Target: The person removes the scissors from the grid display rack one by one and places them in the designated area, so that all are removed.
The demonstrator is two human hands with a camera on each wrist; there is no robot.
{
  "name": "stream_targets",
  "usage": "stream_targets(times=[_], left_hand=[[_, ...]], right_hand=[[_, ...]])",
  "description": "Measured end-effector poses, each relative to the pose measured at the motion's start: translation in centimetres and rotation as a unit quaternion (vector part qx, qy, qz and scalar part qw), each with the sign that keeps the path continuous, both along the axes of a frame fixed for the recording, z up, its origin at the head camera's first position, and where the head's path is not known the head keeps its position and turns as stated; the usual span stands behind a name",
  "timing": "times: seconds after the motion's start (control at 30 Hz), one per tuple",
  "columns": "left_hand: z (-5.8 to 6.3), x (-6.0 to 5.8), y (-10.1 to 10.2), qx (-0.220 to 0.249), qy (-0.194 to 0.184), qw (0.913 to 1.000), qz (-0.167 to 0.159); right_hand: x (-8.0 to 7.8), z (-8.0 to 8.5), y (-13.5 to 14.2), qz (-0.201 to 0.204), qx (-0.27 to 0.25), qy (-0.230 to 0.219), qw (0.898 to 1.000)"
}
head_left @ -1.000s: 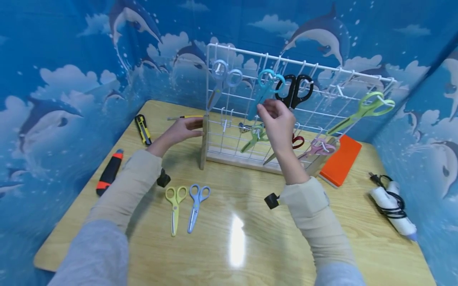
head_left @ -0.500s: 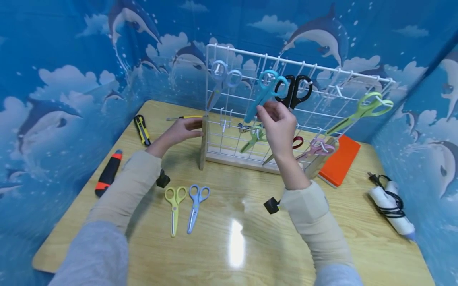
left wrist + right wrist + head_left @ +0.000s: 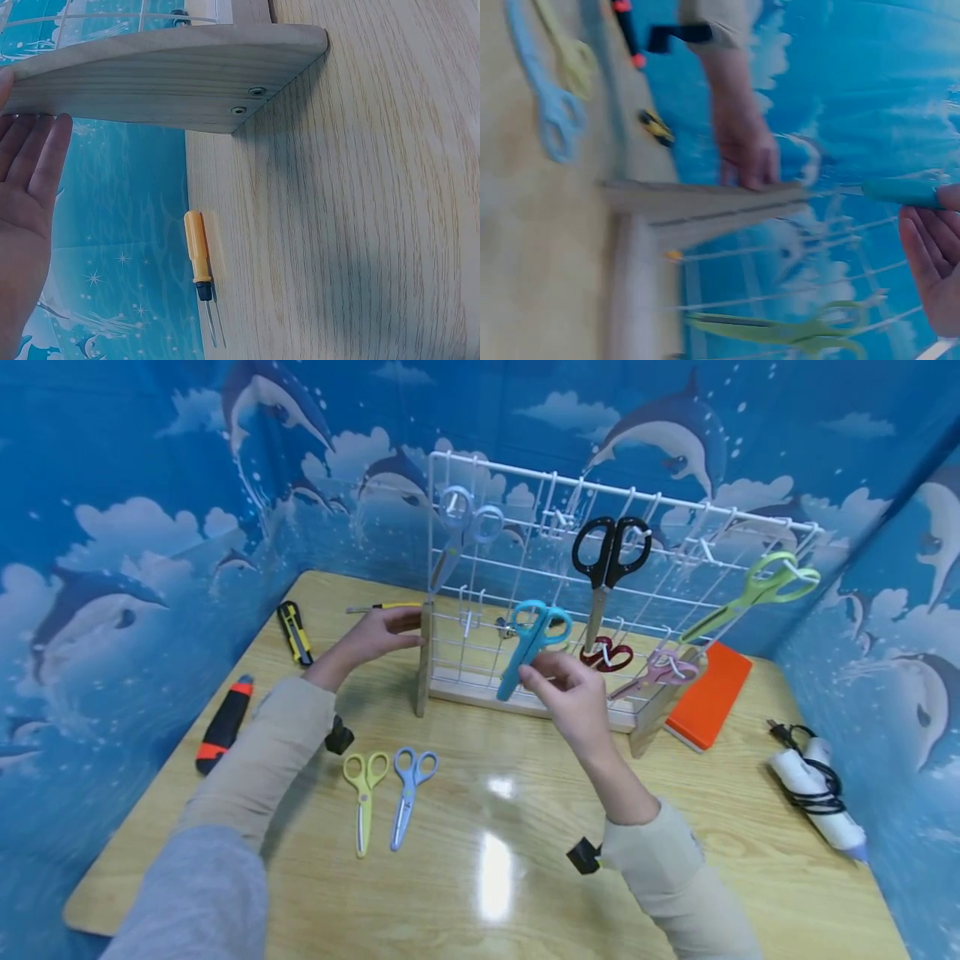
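Observation:
My right hand [image 3: 573, 702] pinches turquoise scissors [image 3: 523, 653], handles upward, in front of the white wire rack [image 3: 487, 695]. A bare hook [image 3: 557, 521] is on the rack's upper row. To its right hang black scissors [image 3: 603, 578]; pale lilac scissors [image 3: 453, 547] hang at the left end, and lime scissors [image 3: 738, 607] at the right. Lower down are red scissors [image 3: 609, 656] and pink scissors [image 3: 666, 670]. Green scissors [image 3: 739, 327] also hang there in the right wrist view. My left hand [image 3: 375, 637] holds the rack's wooden side panel [image 3: 172, 79] between thumb and fingers.
Yellow scissors [image 3: 364, 797] and blue scissors [image 3: 407, 793] lie on the table in front. Left are a yellow cutter [image 3: 297, 633], a black-and-orange tool [image 3: 227, 723] and a screwdriver [image 3: 196, 244]. An orange box [image 3: 708, 693] and a white corded tool [image 3: 813, 789] lie right.
The turquoise scissors have come off their upper hook and moved down and toward me in my right hand. My left hand has stayed on the rack's side panel.

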State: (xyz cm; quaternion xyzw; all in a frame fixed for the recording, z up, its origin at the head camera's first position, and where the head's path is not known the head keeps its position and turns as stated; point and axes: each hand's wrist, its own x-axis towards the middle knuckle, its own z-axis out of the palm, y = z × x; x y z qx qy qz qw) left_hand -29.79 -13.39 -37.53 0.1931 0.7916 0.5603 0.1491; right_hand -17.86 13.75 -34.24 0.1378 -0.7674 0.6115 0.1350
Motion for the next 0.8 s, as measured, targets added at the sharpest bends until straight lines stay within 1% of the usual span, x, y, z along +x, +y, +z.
stream_targets(times=[0.07, 0.1, 0.17, 0.23, 0.33, 0.47, 0.6, 0.67, 0.73, 0.8], left_hand=[[-0.5, -0.3, -0.1, -0.001, 0.005, 1.0000, 0.000], [-0.7, -0.5, -0.1, -0.002, 0.007, 1.0000, 0.000], [-1.0, -0.7, -0.2, -0.006, 0.011, 0.9999, 0.000], [-1.1, -0.7, -0.2, -0.004, 0.011, 0.9999, -0.001], [-1.1, -0.8, -0.2, 0.000, 0.008, 1.0000, -0.003], [-1.1, -0.8, -0.2, -0.002, 0.003, 1.0000, -0.001], [-1.1, -0.9, -0.2, -0.002, -0.001, 1.0000, 0.000], [-1.1, -0.9, -0.2, 0.001, -0.001, 1.0000, 0.000], [-1.1, -0.8, -0.2, 0.002, 0.000, 1.0000, -0.001], [-0.6, -0.4, -0.1, 0.001, -0.002, 1.0000, 0.001]], right_hand=[[0.7, -1.4, -0.2, 0.025, 0.004, -0.058, 0.998], [2.4, -0.1, -1.1, 0.027, 0.016, -0.097, 0.995], [3.0, -1.6, -1.5, 0.047, 0.013, -0.160, 0.986], [3.6, -3.0, -1.9, 0.067, 0.004, -0.217, 0.974], [4.4, -5.4, -2.4, 0.097, 0.003, -0.278, 0.956], [5.4, -8.3, -2.8, 0.128, 0.007, -0.340, 0.932], [6.2, -10.6, -3.1, 0.136, 0.007, -0.386, 0.912], [6.7, -11.5, -3.2, 0.136, 0.008, -0.401, 0.906], [7.0, -11.8, -3.4, 0.133, 0.009, -0.416, 0.900], [7.3, -12.1, -3.6, 0.130, 0.010, -0.425, 0.896]])
